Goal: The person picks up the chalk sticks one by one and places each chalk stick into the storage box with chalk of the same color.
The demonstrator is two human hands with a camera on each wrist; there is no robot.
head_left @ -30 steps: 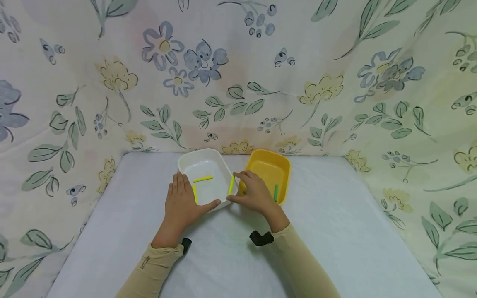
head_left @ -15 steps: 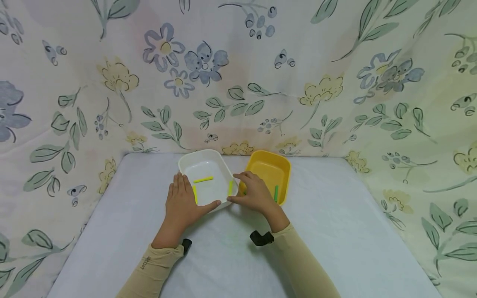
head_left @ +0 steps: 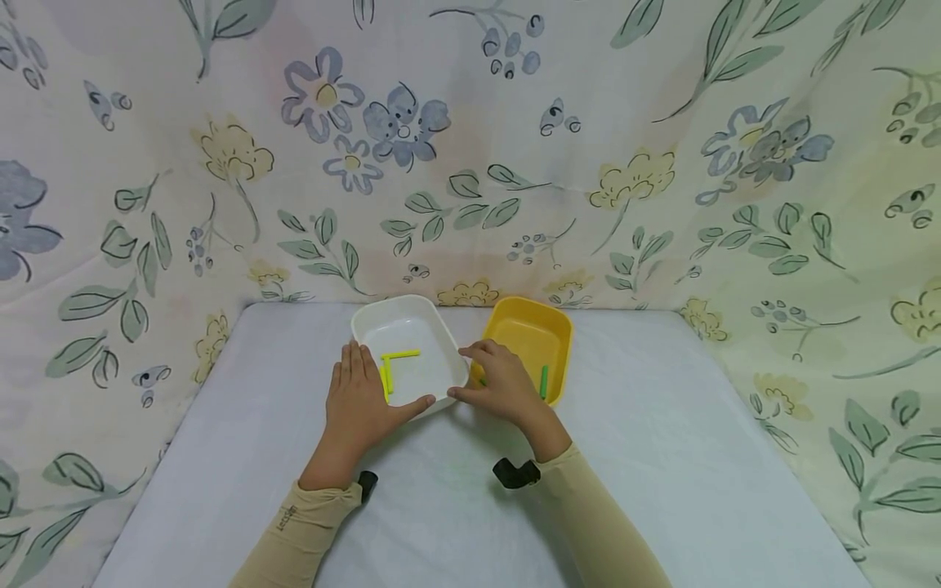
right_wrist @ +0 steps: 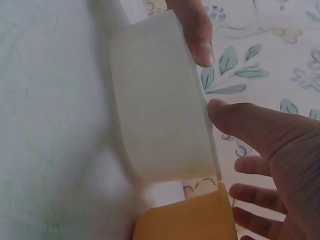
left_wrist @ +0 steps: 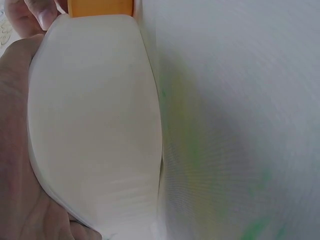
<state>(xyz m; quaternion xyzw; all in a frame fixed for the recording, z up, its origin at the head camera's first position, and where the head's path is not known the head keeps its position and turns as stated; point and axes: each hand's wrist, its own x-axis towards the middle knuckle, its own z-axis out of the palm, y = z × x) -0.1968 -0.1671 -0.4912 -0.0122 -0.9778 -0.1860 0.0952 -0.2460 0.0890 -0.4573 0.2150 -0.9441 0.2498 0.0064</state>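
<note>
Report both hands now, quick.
Left hand: open, fingers straight, resting against the white tray.
Right hand: open, thumb touching the white tray's near corner.

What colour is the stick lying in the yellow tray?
Green. The stick lies near the right wall of the yellow tray, clearest in the head view.
</note>
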